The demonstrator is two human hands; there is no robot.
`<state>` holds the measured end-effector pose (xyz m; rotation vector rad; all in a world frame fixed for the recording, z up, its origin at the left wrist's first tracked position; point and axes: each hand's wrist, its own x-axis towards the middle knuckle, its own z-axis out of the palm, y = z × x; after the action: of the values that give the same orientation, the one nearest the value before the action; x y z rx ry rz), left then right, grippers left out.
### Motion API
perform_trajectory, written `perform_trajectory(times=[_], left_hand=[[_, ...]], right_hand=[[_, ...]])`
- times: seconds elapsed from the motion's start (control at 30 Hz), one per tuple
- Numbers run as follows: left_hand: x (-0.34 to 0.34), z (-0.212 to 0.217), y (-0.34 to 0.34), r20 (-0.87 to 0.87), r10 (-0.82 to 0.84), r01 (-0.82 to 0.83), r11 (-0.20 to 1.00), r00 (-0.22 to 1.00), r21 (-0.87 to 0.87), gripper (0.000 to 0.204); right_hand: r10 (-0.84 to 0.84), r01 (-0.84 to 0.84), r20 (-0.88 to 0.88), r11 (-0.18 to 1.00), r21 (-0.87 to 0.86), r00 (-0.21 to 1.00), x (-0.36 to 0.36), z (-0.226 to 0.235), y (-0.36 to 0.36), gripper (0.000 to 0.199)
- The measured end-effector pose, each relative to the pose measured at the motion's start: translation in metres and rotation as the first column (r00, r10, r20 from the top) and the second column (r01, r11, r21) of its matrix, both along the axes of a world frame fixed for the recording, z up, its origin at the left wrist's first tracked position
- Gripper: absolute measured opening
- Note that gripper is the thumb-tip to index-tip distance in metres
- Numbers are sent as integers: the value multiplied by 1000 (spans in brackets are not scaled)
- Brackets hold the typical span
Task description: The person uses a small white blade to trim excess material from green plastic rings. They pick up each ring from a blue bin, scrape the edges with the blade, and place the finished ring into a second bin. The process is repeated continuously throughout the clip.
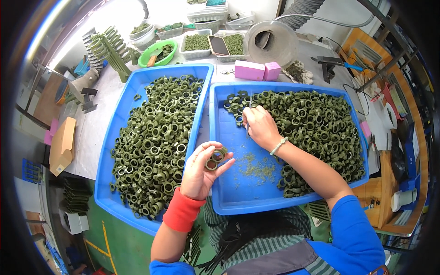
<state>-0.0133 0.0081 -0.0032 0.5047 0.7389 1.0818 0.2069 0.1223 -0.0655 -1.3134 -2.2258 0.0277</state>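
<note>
My left hand point(196, 173), with a red wristband, is closed on a dark green ring part point(211, 165) that shows two round openings. It is held up by the inner edges of two blue trays. My right hand point(262, 127) is closed around a thin metal hand tool point(248, 132), whose exact kind I cannot make out. That hand hovers over the right blue tray point(224, 201), close to the heaped green ring parts point(316, 123). More such ring parts point(153, 137) fill the left blue tray point(117, 103).
Green shavings point(256, 169) lie on the right tray's floor. Behind the trays are pink blocks point(250, 71), a wide duct hood point(275, 43), a phone point(218, 45) on tubs of small parts, and a green bowl point(157, 53). A cardboard box point(63, 146) stands at left.
</note>
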Motion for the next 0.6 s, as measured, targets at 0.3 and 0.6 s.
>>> perform_trajectory(times=[0.3,0.6], left_hand=[[6,6,-6,-286,42,-37,999,957,22,35],[5,5,-6,-276,-69,77,997,959,18,27]], right_hand=[[77,-302,-544,892,-337,835,0,63,-62,19],[310,-478,-559,859,-181,769,1,85,-92,18]])
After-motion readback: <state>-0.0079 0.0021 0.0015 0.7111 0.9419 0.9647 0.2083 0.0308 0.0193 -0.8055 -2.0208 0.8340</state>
